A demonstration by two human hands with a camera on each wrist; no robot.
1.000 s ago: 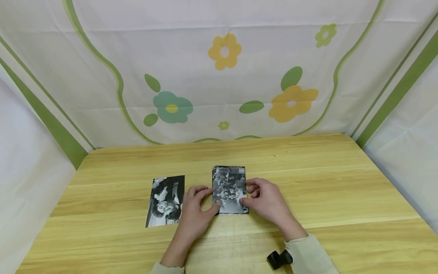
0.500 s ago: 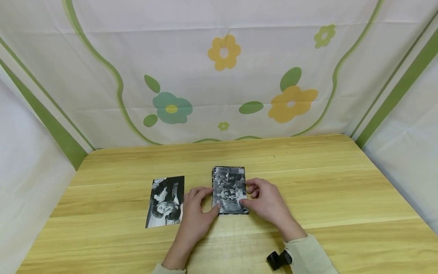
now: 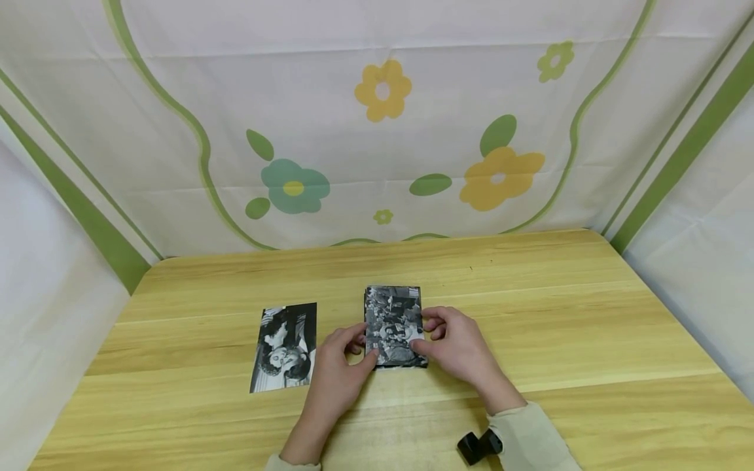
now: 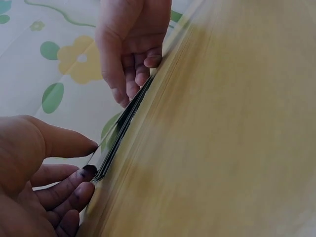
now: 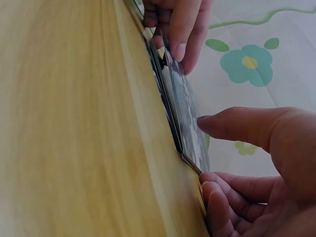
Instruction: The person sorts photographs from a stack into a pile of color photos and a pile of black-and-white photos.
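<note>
A stack of black-and-white photos [image 3: 393,322] lies on the wooden table, its top print showing a crowd. My left hand [image 3: 340,373] pinches the left edge of the top photo [image 5: 186,116] between thumb and fingers. In the right wrist view that edge stands raised, with a narrow gap over the darker prints below. My right hand [image 3: 461,345] holds the stack's right side, thumb on the top face and curled fingers against the edge. Left of my left hand, a single black-and-white photo [image 3: 285,347] of two faces lies flat, turned sideways.
A black strap-like object [image 3: 480,447] is beside my right sleeve, near the front. Behind the table [image 3: 559,314] hangs a white cloth [image 3: 330,85] printed with flowers, and white cloth also closes both sides.
My left fingers have curled in further at the stack's left edge, and the top photo has shifted slightly. My right hand has kept its place. The single photo stays where it was.
</note>
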